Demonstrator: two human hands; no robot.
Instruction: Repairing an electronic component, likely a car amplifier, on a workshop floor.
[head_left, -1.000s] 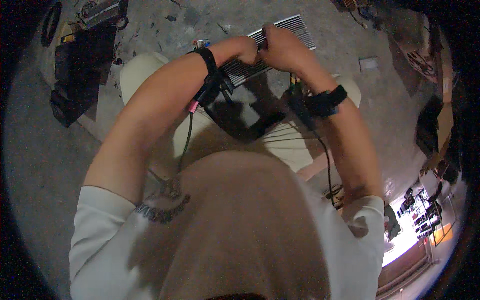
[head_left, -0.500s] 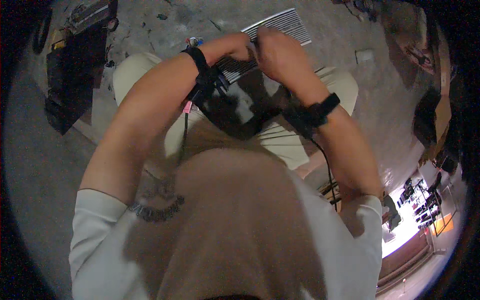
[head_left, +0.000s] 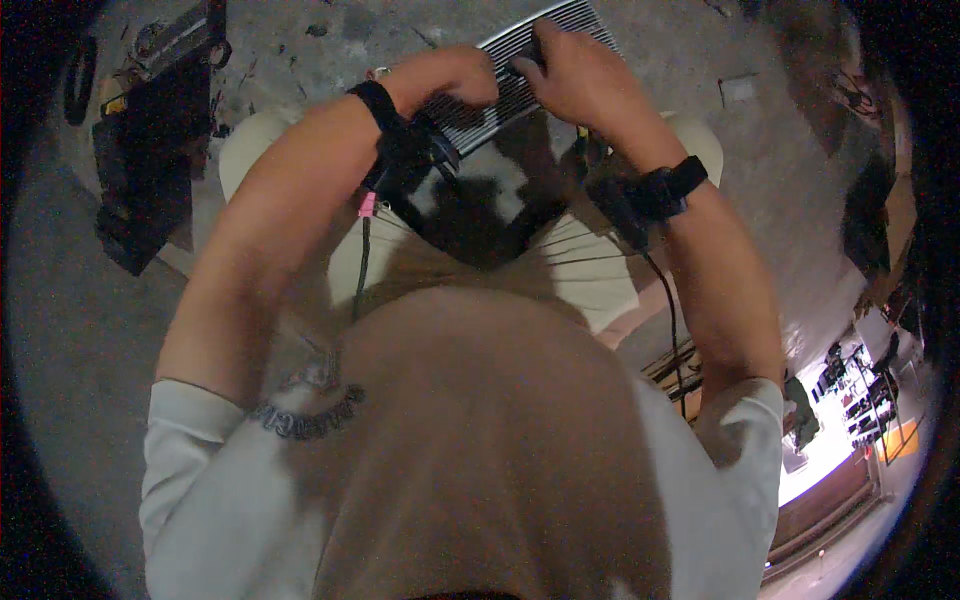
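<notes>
A silvery metal panel with parallel ridges point(head_left: 510, 105), like a finned heat sink, slants in front of my folded legs. My left hand point(head_left: 462, 75) is closed, fingers curled over the panel's left part; whatever it may hold is hidden. My right hand point(head_left: 585, 80) is closed over the panel's far middle, its thumb and fingers around a small dark piece point(head_left: 522, 64) whose kind I cannot make out. A gap separates the two hands. Black devices are strapped to my left wrist point(head_left: 405, 150) and right wrist point(head_left: 645, 200), each with a cable.
Below the panel, a dark patch with pale areas point(head_left: 480, 205) lies between my legs. On the concrete floor point(head_left: 400, 25) are small bits of debris and a pale flat piece point(head_left: 738, 90). Dark boxy equipment point(head_left: 145, 150) stands at left; brown cardboard point(head_left: 900, 220) is at right.
My hands have moved apart; the right has shifted right and slightly up, baring more of the panel's middle. The panel sits a little higher in view.
</notes>
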